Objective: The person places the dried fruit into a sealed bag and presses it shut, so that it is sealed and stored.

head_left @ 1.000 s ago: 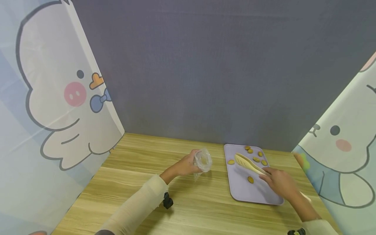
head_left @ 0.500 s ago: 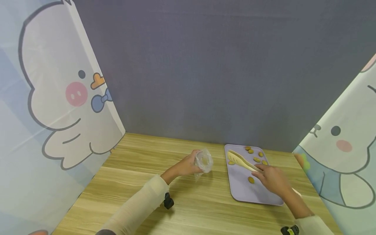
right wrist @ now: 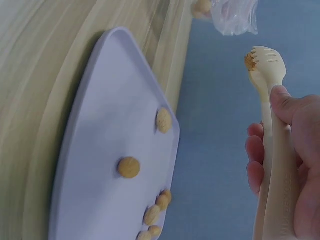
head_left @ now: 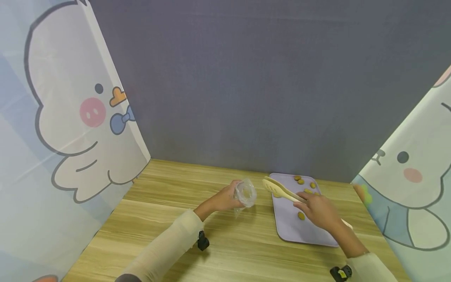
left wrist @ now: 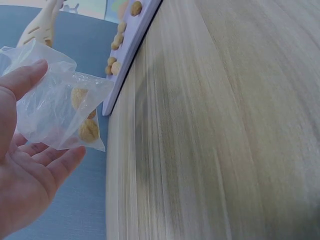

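My left hand (head_left: 223, 199) holds a clear plastic bag (head_left: 245, 194) above the table, its round mouth facing up in the head view. In the left wrist view, walnuts (left wrist: 89, 130) show through the bag's side, and the thumb lies over its near face. My right hand (head_left: 320, 211) grips cream-coloured tongs (head_left: 272, 188), their tips angled towards the bag and just beyond the tray's left rim. Between the tong tips sits a walnut (right wrist: 249, 61), seen in the right wrist view. Below, several walnuts (head_left: 301, 216) lie on a lilac tray (head_left: 292, 232).
The wood-grain table (head_left: 225, 250) ends at a grey back wall (head_left: 225, 98). Cartoon-printed panels (head_left: 70, 117) flank both sides. The tray stands at the back right, close to the wall, with most walnuts towards its far right.
My right hand has moved left with the tongs, from over the middle of the tray to past its left rim, nearer the bag. The left hand and bag have stayed nearly still.
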A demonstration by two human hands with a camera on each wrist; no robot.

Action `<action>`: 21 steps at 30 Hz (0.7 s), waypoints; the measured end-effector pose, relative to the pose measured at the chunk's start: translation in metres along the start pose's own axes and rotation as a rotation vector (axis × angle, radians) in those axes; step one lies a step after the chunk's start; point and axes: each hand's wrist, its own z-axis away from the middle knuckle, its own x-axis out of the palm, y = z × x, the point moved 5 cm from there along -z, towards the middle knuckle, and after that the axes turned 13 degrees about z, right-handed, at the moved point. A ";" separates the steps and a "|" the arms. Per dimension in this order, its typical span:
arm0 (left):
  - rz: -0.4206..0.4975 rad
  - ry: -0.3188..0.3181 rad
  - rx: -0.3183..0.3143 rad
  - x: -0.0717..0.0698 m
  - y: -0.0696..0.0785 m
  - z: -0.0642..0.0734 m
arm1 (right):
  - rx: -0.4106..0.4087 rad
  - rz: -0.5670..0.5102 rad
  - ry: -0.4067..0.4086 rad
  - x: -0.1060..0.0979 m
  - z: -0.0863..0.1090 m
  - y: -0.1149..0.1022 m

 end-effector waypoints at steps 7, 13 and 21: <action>-0.010 0.001 -0.004 0.001 0.002 -0.001 | 0.000 -0.041 -0.001 -0.005 -0.008 -0.014; -0.001 -0.016 -0.015 0.002 0.002 -0.001 | -0.056 -0.002 0.101 -0.009 -0.013 -0.027; 0.007 -0.023 -0.016 0.005 0.000 -0.003 | -0.042 -0.093 0.026 -0.005 -0.020 -0.039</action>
